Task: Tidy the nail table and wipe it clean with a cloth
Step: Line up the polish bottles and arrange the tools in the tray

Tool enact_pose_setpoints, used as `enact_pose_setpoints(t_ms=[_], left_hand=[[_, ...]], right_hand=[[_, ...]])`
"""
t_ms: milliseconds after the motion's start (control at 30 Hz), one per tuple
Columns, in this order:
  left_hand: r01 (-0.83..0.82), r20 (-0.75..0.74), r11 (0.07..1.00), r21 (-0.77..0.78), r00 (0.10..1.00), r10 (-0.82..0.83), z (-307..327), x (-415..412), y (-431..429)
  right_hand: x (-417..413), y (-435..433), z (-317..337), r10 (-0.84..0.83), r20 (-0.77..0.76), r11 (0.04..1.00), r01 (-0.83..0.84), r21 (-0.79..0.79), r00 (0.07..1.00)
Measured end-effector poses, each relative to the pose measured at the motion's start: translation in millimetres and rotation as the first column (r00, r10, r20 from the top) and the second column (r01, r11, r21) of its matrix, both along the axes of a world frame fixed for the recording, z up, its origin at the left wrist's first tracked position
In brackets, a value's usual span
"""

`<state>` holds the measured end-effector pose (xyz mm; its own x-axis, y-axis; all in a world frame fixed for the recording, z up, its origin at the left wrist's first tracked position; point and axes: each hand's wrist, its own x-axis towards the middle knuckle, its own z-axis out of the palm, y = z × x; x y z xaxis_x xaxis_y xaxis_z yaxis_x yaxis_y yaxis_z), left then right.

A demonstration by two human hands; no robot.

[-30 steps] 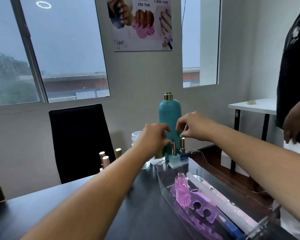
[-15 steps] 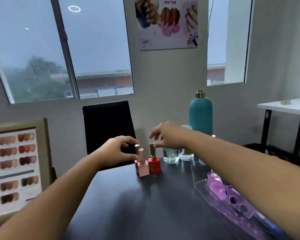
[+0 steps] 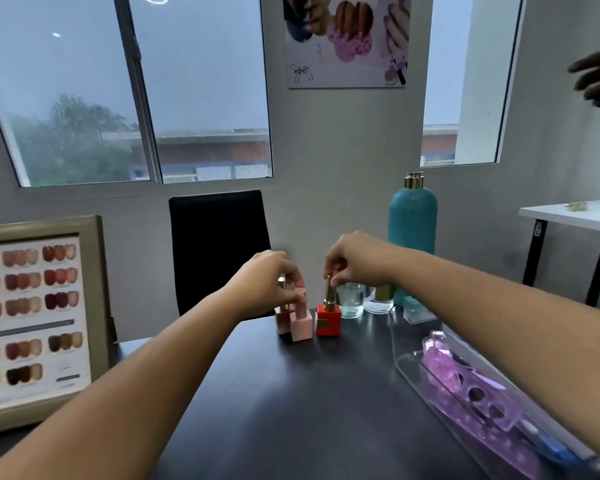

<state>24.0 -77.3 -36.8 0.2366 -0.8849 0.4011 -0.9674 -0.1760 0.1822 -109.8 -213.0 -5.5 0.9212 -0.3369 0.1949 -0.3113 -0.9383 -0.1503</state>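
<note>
Hands: left hand (image 3: 265, 284) grips pink bottle (image 3: 301, 323) | right hand (image 3: 355, 263) pinches red bottle (image 3: 328, 320) | dark table (image 3: 291, 410) | grey wall (image 3: 343, 150)

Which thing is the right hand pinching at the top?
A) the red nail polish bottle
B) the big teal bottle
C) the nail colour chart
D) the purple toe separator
A: the right hand pinches the gold cap of the red nail polish bottle, which stands upright on the dark table.

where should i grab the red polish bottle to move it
Pinch the tall gold cap from above. The red polish bottle stands upright, and the pink bottle crowds its left side. The right hand pinches the cap there.
</note>
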Motion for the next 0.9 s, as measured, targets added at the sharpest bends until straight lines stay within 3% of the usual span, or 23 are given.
enact_pose_setpoints(t_ms=[333,900], left_hand=[[0.087,-0.091,0.993,-0.078,0.991,-0.094,-6,-53,-56],[0.021,-0.2,0.986,-0.166,0.978,-0.054,-17,-74,-101]], right_hand=[[-56,-32,4,-0.11,-0.009,0.994,0.11,-0.001,0.994],[-67,-62,-8,-0.166,0.073,0.986,0.165,0.025,0.983]])
